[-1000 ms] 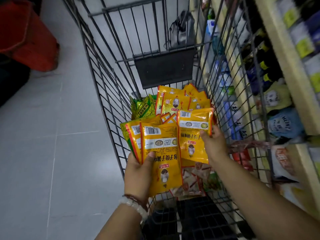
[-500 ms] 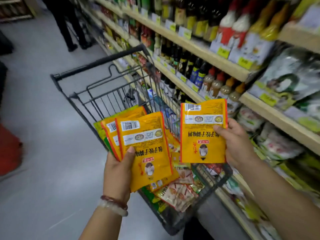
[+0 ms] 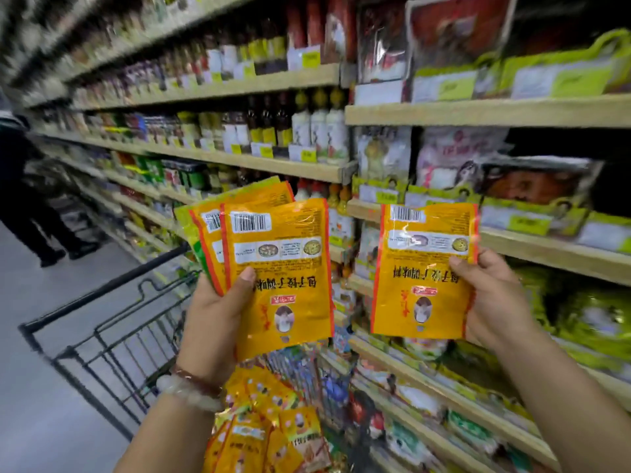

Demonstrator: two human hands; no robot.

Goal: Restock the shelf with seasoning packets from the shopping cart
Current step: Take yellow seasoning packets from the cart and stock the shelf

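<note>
The left hand (image 3: 213, 322) grips a fanned stack of glossy orange-yellow seasoning packets (image 3: 280, 268), thumb pressed flat across the front one and fingers curled behind; the packets are held upside down, barcodes at the top, and at least three overlap, with a green edge showing at the far left of the fan. A beaded bracelet (image 3: 191, 387) of pale and reddish-brown beads sits on that wrist. The right hand (image 3: 491, 298) pinches a single matching orange-yellow packet (image 3: 423, 271) by its right edge, thumb on the front and fingers wrapped behind, and holds it up apart from the stack, in front of the shelves. Below and between the forearms, more orange-yellow packets (image 3: 266, 435) lie heaped in the near end of a black wire shopping cart (image 3: 112, 339), whose handle bar runs off to the left over the grey floor. To the right stands the light wooden shelf unit (image 3: 478, 112), its tiers crowded with bagged goods behind yellow-green price tags; the bags at hand level are blurred. Further left along the same run stand rows of dark and white sauce bottles (image 3: 317, 131). At the far left of the aisle a person in dark clothes (image 3: 27, 199) stands beside the shelving.
</note>
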